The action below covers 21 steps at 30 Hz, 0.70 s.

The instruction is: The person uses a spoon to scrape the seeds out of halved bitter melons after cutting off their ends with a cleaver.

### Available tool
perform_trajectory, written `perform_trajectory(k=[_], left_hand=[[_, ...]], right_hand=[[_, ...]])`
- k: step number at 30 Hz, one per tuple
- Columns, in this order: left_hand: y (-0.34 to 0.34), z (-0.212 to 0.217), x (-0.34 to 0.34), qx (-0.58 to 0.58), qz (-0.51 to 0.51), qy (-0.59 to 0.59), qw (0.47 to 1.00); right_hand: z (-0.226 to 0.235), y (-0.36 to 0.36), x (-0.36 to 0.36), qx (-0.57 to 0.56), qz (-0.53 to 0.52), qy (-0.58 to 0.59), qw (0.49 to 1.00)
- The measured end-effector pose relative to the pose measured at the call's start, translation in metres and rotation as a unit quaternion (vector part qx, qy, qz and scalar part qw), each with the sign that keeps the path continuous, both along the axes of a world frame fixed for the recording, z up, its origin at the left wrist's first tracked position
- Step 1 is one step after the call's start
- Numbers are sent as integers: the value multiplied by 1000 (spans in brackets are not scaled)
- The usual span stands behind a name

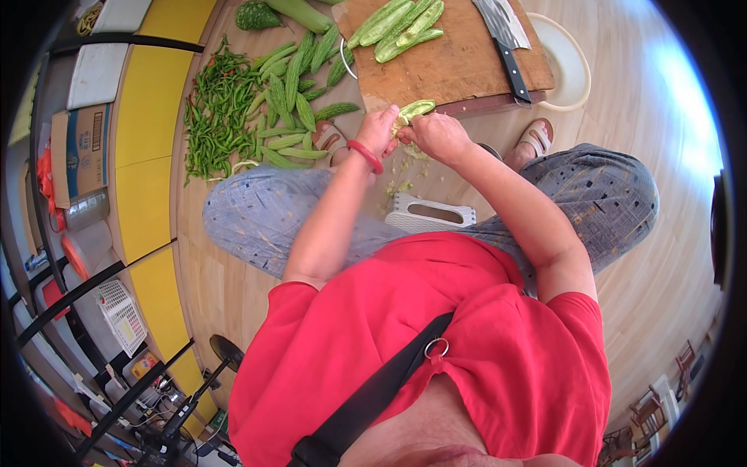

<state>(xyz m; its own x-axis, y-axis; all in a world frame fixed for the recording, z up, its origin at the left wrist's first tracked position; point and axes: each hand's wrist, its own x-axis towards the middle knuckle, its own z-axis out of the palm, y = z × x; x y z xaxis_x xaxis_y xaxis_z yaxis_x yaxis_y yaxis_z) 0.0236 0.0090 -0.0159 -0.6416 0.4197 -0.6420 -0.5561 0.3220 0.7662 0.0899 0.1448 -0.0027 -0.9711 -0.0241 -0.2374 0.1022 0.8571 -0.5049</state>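
My left hand (377, 131), with a red band at its wrist, grips one end of a pale green bitter melon half (418, 109). My right hand (440, 138) is closed on the other side of it, fingers bent against the melon's hollow side. Both hands are just off the near edge of a wooden cutting board (459, 71). Several split bitter melon halves (397, 27) lie at the board's far left. A black-handled kitchen knife (509, 66) rests along its right side. Pale scraps (398, 187) are scattered on the floor below my hands.
Whole bitter melons (292, 82) and a heap of green chillies (222, 109) cover the floor at left, by a dark green gourd (255, 15). A whitish basin (566, 66) stands right of the board. A white plastic stool (430, 212) is between my legs. Yellow-fronted shelves (144, 152) line the left.
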Motion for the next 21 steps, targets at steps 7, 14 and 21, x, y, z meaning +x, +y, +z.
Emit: perform_trajectory(k=[7,14,21], left_hand=[[0,4,-2,2,40,-54,998],[-6,-10,-6,34,68,-106,991],[-13,-14,-20,175,103,-187,961]], right_hand=[[3,-3,-1,17,19,-7,1000],[2,-7,-2,72,38,2,997],[27,-9,-1,14,-25,91,995]])
